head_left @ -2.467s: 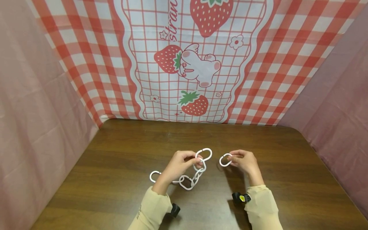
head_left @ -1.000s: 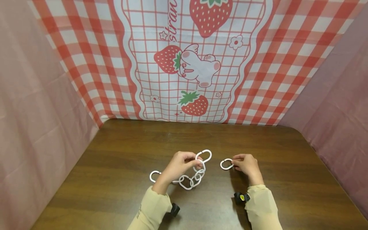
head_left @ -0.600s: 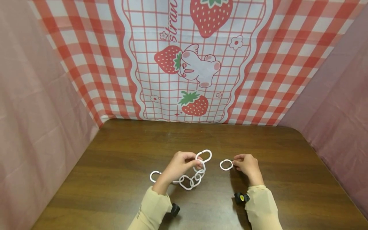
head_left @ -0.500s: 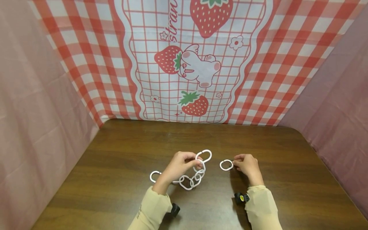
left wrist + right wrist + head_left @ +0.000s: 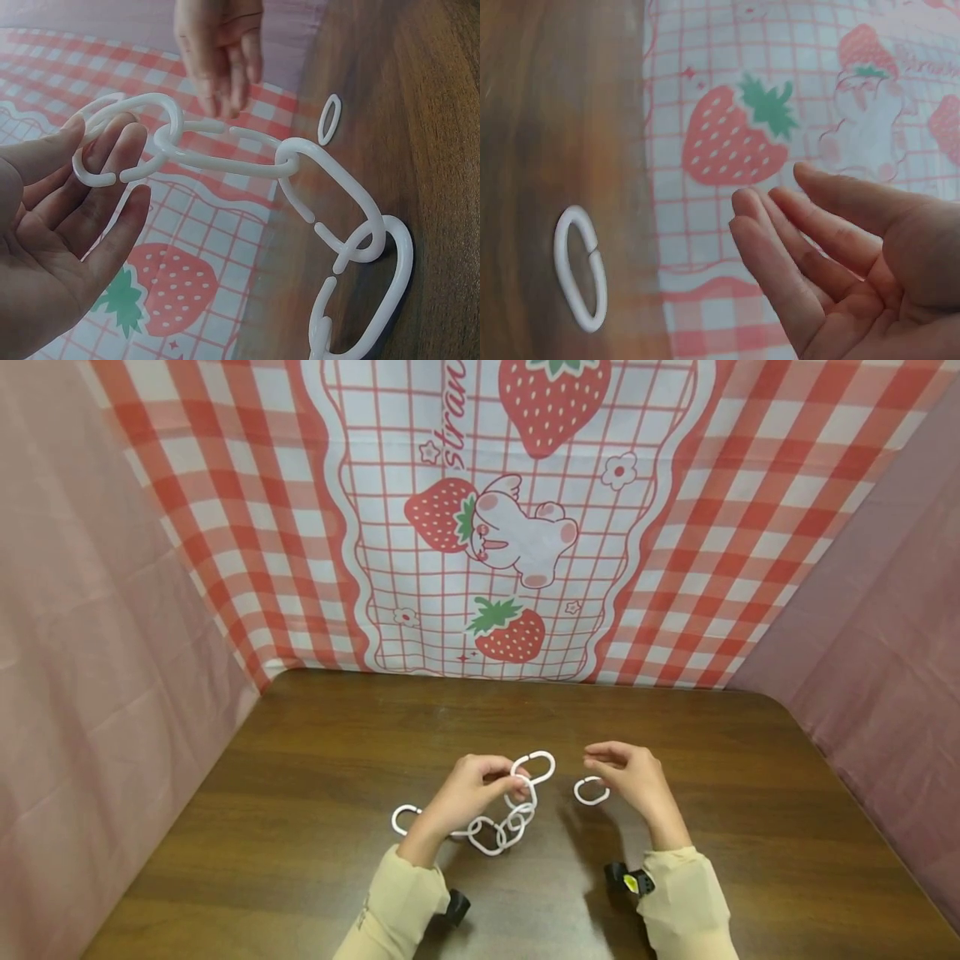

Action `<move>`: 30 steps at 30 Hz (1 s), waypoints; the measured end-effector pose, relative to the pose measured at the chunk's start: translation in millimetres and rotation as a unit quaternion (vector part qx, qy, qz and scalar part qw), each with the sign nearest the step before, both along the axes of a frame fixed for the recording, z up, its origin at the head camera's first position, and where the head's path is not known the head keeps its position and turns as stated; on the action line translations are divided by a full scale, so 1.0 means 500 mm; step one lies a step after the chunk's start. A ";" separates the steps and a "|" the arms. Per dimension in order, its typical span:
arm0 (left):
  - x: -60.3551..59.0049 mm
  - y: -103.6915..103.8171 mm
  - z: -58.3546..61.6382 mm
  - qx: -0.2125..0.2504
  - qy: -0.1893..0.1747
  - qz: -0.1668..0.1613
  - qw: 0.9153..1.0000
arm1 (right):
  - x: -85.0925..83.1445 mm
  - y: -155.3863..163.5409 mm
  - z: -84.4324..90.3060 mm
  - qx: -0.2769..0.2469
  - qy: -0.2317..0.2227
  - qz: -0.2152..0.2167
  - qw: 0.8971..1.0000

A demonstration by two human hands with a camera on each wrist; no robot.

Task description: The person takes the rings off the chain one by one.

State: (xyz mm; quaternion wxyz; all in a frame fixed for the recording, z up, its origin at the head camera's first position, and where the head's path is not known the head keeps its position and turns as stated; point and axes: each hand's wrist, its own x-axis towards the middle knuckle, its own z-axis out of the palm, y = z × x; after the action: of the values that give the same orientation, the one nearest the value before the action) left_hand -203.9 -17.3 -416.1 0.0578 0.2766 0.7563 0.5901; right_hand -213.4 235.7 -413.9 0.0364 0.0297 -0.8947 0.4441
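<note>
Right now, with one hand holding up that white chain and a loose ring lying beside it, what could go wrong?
The left hand holds the chain only by its end link, hooked over the fingers; it might slip off. That link shows a gap, so its neighbour could work loose. The loose ring lies flat under the open right hand and may be awkward to pick up.

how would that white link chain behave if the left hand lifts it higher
The chain would probably hang limp: its links are loosely interlocked and already drape from the left hand to the table. It looks like light, thin plastic. Gaps in the links suggest one might slip off.
</note>
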 end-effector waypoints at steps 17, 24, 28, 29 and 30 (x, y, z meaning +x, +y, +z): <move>0.001 -0.001 -0.001 -0.033 0.003 0.003 0.999 | 0.030 -0.054 0.036 -0.108 0.017 0.171 0.979; 0.000 0.003 -0.005 -0.035 0.022 -0.005 0.999 | 0.032 -0.064 0.041 -0.059 0.045 0.147 0.986; -0.002 0.008 -0.008 -0.003 -0.005 -0.025 1.000 | 0.039 -0.063 0.050 -0.040 0.076 0.137 0.987; -0.003 0.009 -0.009 0.006 -0.014 -0.031 0.999 | 0.041 -0.063 0.053 -0.039 0.080 0.135 0.987; -0.003 0.011 -0.009 0.016 -0.029 -0.037 0.999 | 0.043 -0.063 0.054 -0.039 0.083 0.134 0.987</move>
State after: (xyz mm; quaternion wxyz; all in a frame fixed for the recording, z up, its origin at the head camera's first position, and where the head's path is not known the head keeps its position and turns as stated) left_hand -205.4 -12.1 -420.7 0.0968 0.2882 0.7337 0.6076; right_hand -192.2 204.3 -386.7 0.0517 0.1841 -0.8586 0.4756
